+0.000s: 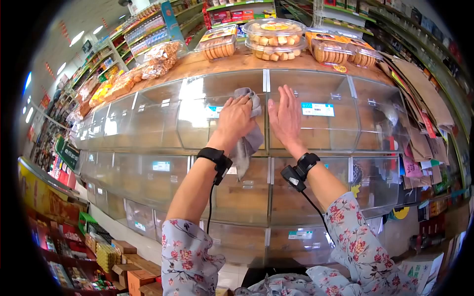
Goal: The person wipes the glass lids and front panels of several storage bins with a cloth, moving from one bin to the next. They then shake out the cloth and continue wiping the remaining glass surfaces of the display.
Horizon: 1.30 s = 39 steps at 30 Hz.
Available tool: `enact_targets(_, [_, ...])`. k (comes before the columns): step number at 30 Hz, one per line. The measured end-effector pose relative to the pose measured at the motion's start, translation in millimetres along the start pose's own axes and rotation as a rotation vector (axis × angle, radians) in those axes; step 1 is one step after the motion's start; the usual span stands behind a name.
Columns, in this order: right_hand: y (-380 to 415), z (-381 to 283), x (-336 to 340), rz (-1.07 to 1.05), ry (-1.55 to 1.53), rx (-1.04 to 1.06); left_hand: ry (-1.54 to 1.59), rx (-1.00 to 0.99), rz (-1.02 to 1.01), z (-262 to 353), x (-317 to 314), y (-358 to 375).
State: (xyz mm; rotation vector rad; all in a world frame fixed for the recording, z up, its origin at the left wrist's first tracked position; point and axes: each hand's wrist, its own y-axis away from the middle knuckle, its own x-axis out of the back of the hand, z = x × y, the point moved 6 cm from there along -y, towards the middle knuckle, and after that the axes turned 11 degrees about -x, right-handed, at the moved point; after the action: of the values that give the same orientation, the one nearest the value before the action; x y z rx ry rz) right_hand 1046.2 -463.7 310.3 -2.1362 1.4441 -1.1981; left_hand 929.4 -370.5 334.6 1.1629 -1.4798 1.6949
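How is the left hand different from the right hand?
The left hand has a grey cloth, but the right hand holds nothing. The left hand's fingers bend over the cloth, while the right hand's fingers point up, nearly straight. Both are at the clear bins, with black bands on their wrists.

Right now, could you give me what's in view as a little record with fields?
Left hand: gripping a gray cloth at the display front
Right hand: open, fingers extended; contact with the front unclear
Display front: clear panels, in tiers
Price label: on the upper tier, right of the right hand
Wooden top: bears round cookie tubs
Far right: flattened cardboard
Setting: apparently a shop
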Motion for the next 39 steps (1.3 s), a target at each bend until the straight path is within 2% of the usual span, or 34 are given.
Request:
enact_targets(4, [-1, -6, -5, -0.001, 0.05, 0.011, -0.004, -0.217, 0.215, 30, -5, 5])
enact_targets(7, [2, -3, -4, -0.004, 0.045, 0.014, -0.01, -0.157, 0.079, 28, 4, 4])
enact_targets(8, [2, -1, -4, 0.002, 0.03, 0.015, 0.006, -0.044, -0.025, 22, 10, 3])
enact_targets(11, [0, 2, -1, -0.015, 0.047, 0.022, -0.006, 0.206, -0.119, -32, 17, 21])
enact_targets(13, [1, -2, -1, -0.031, 0.081, 0.02, -0.045, 0.34, -0.104, -75, 28, 40])
enact_targets(16, [1, -6, -4, -0.038, 0.148, 0.006, 0.014, 0.318, -0.029, -91, 31, 45])
enact_targets(20, [1, -10, -10, -0.047, 0.182, 0.007, -0.078, 0.048, 0.083, -59, 7, 29])
enact_targets(23, [1, -10, -8, -0.041, 0.21, -0.014, -0.06, -0.022, 0.035, -53, 12, 27])
enact_targets(27, [3, -5, -5, -0.031, 0.251, -0.039, -0.039, -0.013, 0.05, -83, 28, 45])
enact_targets(28, [1, -5, -7, -0.028, 0.259, -0.037, -0.01, 0.06, 0.022, -86, 31, 56])
enact_targets(32, [-1, -4, -13, -0.009, 0.329, -0.025, -0.053, -0.035, 0.187, -100, 41, 98])
enact_targets(35, [2, 0, -14, -0.01, 0.343, 0.005, -0.089, 0.087, 0.174, -147, 57, 139])
enact_targets(37, [0, -1, -14, -0.022, 0.348, 0.012, -0.095, 0.085, 0.189, -172, 66, 160])
enact_targets(39, [-2, 0, -10, -0.036, 0.31, -0.046, -0.102, 0.141, 0.19, -188, 70, 178])
